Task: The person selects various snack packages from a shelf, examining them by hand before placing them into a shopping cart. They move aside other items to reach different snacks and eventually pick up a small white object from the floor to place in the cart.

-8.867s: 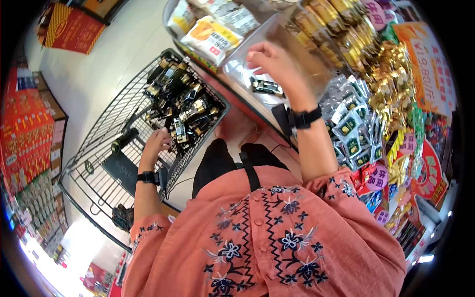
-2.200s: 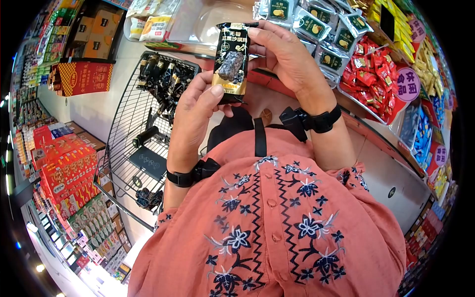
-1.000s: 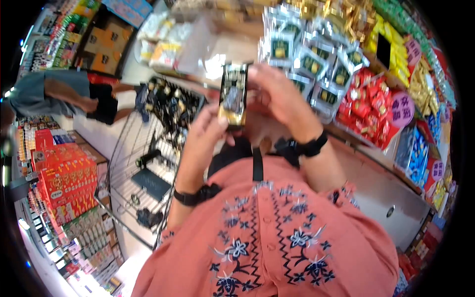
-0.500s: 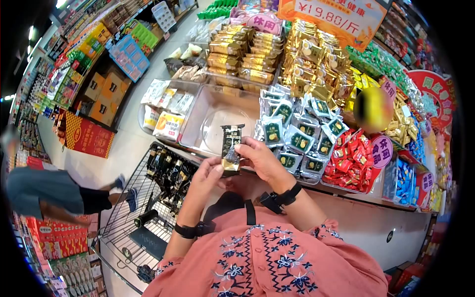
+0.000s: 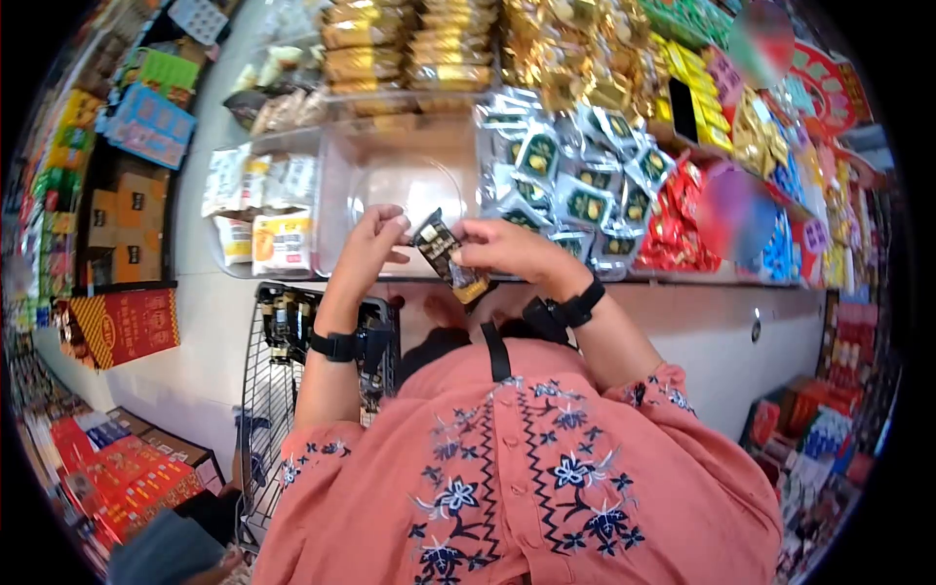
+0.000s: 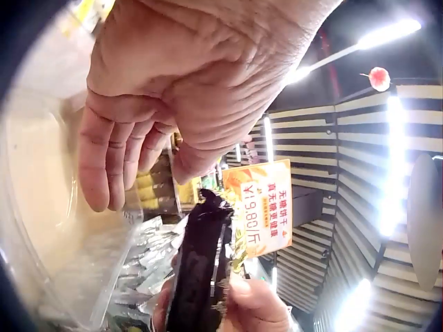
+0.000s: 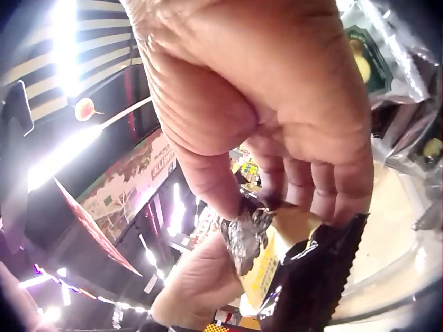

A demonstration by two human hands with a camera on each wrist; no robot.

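Note:
My right hand [image 5: 517,249] pinches a black-and-gold wrapped sachima bar [image 5: 450,258] between thumb and fingers, in front of my body. The bar slants, its gold end low and to the right. Just left of it, my left hand [image 5: 369,244] is raised with relaxed fingers and holds nothing. In the left wrist view, that hand's thumb hovers close above the crimped black end of the bar [image 6: 201,263]. The right wrist view shows the wrapper's shiny gold part [image 7: 273,256] beneath my right fingers.
A see-through plastic bin [image 5: 336,166] stands ahead, between white-and-yellow packets [image 5: 283,242] and silver-green packets [image 5: 585,200]. Red packets [image 5: 678,224] lie further right, gold ones [image 5: 575,49] behind. The wire shopping cart [image 5: 255,409] with black bars is at my left; another person [image 5: 166,551] is at lower left.
The right hand reached over the bin first, then both hands held the bar up. Now the left hand has let go and the bar has tilted. The view has turned toward the bins.

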